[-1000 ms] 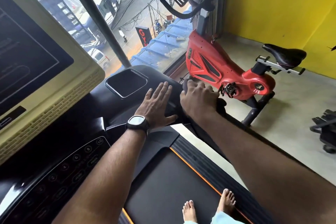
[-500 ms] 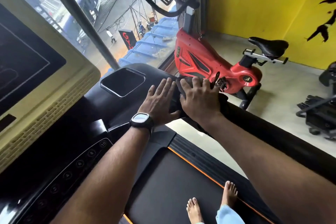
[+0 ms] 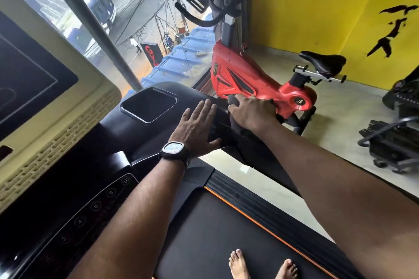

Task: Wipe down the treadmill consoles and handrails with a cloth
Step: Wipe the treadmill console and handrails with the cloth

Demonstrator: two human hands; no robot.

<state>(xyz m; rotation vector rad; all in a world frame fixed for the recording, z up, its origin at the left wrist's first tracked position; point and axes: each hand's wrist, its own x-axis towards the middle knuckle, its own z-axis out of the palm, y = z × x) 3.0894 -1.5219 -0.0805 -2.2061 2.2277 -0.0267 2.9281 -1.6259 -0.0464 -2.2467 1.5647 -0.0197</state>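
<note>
I stand on a black treadmill. My left hand (image 3: 196,127) lies flat with straight fingers on the black console (image 3: 127,129), just right of its square cup tray (image 3: 148,104). My right hand (image 3: 250,113) presses a dark cloth (image 3: 234,99) onto the front end of the right handrail (image 3: 247,142); its fingers curl over the cloth and rail. Only small bits of the cloth show around the fingers. The cream-framed screen (image 3: 29,79) sits at the left above a row of number buttons (image 3: 95,207).
A red exercise bike (image 3: 251,79) stands right beyond the handrail by the window (image 3: 127,7). Another dark machine (image 3: 394,140) sits at the far right on the pale floor, against a yellow wall (image 3: 306,13). My bare feet (image 3: 260,265) rest on the belt.
My right hand has slid with the cloth to the right along the rail, away from the left hand. The left hand has stayed flat on the console. The view has turned slightly.
</note>
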